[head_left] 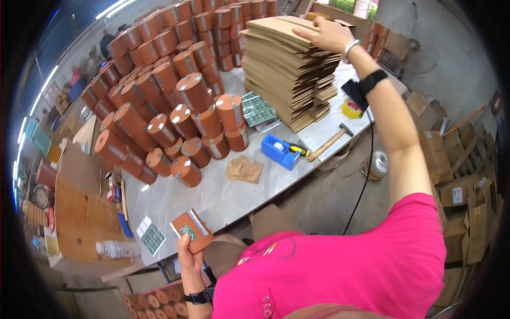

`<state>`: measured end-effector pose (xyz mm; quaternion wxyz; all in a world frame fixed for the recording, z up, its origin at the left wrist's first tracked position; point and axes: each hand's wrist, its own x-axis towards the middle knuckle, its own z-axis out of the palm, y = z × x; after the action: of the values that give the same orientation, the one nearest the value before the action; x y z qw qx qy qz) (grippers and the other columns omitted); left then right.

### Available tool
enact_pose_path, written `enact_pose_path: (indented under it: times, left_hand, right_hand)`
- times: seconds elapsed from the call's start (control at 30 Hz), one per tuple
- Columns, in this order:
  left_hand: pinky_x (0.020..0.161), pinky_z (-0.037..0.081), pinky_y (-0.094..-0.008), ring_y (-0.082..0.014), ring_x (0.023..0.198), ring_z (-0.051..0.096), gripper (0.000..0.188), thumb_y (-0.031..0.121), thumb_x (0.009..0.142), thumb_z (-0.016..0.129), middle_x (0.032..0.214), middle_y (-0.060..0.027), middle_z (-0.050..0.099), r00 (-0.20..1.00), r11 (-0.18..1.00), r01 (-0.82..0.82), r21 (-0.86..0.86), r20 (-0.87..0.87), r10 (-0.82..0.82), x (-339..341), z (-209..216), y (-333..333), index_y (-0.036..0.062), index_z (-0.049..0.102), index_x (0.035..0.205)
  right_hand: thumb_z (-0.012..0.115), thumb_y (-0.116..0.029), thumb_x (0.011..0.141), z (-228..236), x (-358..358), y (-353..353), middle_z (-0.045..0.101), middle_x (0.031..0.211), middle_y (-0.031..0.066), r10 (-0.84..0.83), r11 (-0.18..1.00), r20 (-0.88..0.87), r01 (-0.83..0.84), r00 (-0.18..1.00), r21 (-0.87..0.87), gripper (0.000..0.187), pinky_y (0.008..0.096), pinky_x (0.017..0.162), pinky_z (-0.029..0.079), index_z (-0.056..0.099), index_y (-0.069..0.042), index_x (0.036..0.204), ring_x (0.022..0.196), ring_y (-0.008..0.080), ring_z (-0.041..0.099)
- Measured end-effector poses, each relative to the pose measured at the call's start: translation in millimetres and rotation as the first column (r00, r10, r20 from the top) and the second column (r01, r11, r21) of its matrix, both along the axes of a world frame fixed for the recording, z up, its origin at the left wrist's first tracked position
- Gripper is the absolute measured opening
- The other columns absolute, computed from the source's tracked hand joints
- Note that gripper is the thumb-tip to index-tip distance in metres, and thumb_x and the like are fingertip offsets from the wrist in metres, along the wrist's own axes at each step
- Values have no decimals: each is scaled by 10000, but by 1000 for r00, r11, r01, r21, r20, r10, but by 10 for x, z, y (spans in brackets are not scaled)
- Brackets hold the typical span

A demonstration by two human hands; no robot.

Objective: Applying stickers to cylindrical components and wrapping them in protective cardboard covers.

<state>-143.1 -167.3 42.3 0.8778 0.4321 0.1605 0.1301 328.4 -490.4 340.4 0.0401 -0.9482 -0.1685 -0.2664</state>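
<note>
My left hand (190, 260) grips a reddish-brown cylinder (197, 242) near the table's front edge. The cylinder carries a silver strip and a green label on its side. Up at the far right, my right hand (332, 36) rests on top of a tall stack of flat cardboard pieces (281, 69). Its fingers are apart on the uppermost sheets, and none is lifted off the stack. Below my left hand's cylinder, to its left, lies a sheet of green labels (152, 238). Another pile of green label sheets (258, 110) sits beside the cardboard.
Many similar cylinders (186, 90) are piled across the table's left and back. Along its right side are a blue tape dispenser (280, 151), a hammer (330, 143) and yellow tape (351, 108). A brown cloth (245, 169) lies mid-table. Cardboard boxes (454, 175) crowd the right.
</note>
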Motion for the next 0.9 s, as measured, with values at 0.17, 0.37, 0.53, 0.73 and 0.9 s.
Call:
enact_pose_path:
  times: [0.17,0.37,0.53,0.73,0.9]
  left_hand:
    - [938,533,-503,-363,1123,621,583,346,914,593,1241,-195,609,992,993,-119,-19,-45,119,-53,-88,-20,5,472,1371]
    - [952,533,-500,-362,1111,628,584,318,894,614,1229,-193,608,989,989,-148,-18,-28,148,-219,-2,-74,10,472,1369]
    - [960,531,-504,-360,1103,632,589,289,879,624,1221,-195,609,989,988,-150,-24,-8,150,-141,59,-81,7,465,1372]
    - [947,540,-494,-373,1093,641,649,291,856,653,1232,-212,601,991,992,-119,29,61,117,72,197,-84,-44,442,1370]
    - [950,544,-483,-388,1118,628,825,326,763,751,1288,-239,569,961,998,-59,16,272,52,143,573,-204,-5,392,1428]
  right_hand:
    - [611,-816,731,90,217,-142,688,960,225,60,988,-120,-75,991,-132,817,400,811,508,630,-24,931,935,328,667]
    - [637,-827,689,116,185,-57,661,1142,275,13,999,-284,-25,959,-37,983,381,930,487,610,52,1130,1094,354,647]
    - [665,-735,724,30,287,-96,667,1100,253,27,998,-237,-12,971,61,829,402,890,493,588,13,1071,1051,362,650]
    - [735,-578,756,-73,4,-91,640,1058,198,-49,934,321,-71,946,350,655,446,893,476,592,-20,1067,1027,363,614]
    - [786,-287,689,-649,-1315,616,575,1178,209,569,629,493,-735,658,254,565,462,967,447,563,-2,1122,1114,388,554]
